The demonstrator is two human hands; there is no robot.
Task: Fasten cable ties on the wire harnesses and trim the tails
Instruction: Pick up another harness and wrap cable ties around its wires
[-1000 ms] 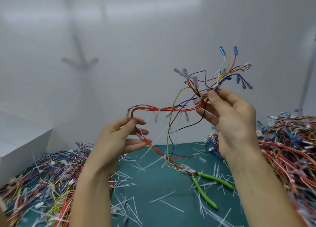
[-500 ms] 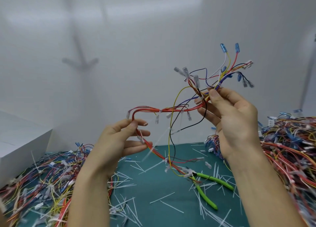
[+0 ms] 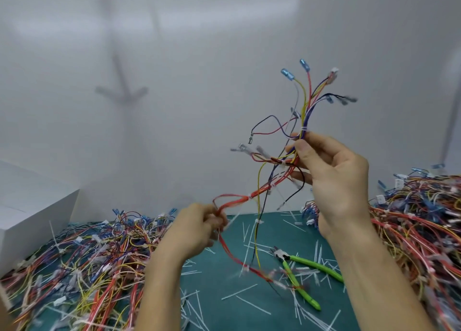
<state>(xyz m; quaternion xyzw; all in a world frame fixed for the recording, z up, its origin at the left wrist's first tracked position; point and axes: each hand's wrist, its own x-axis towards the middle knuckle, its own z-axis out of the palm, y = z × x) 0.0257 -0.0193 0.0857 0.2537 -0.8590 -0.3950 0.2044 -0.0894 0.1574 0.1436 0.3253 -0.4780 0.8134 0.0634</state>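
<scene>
White wall (image 3: 199, 56) behind, green mat (image 3: 212, 276) below. Both hands are raised over the mat with one harness (image 3: 264, 188) strung between them, in the air.

Right hand (image 3: 334, 181): higher, right of centre, thumb and fingers pinching the wire bundle just below a white tie (image 3: 303, 129). Above the pinch the wires fan upward, ending in blue terminals (image 3: 287, 72) and small white connectors. Loose thin wires loop off to the left of the grip.

Left hand (image 3: 197, 228): lower, near centre, fingers curled round the red loop of the harness. It is motion-blurred, so the exact finger placement is unclear. From there the red bundle rises diagonally to the right hand. Another stretch drops down to the mat, with white ties along it. Its low end is blurred beside the cutters (image 3: 285, 258); I cannot tell whether it touches them.

Cutters: green handles, lying flat on the mat, below the right hand, nobody holding them.

Trimmed tails (image 3: 253, 305): white strips scattered all over the mat, thickest around the cutters.

Left pile (image 3: 87, 261): tangled harnesses, mixed colours, covering the mat's left side. Right pile (image 3: 419, 231): a taller heap, mostly red, behind the right forearm. White box (image 3: 30, 213) at far left, against the left pile.
</scene>
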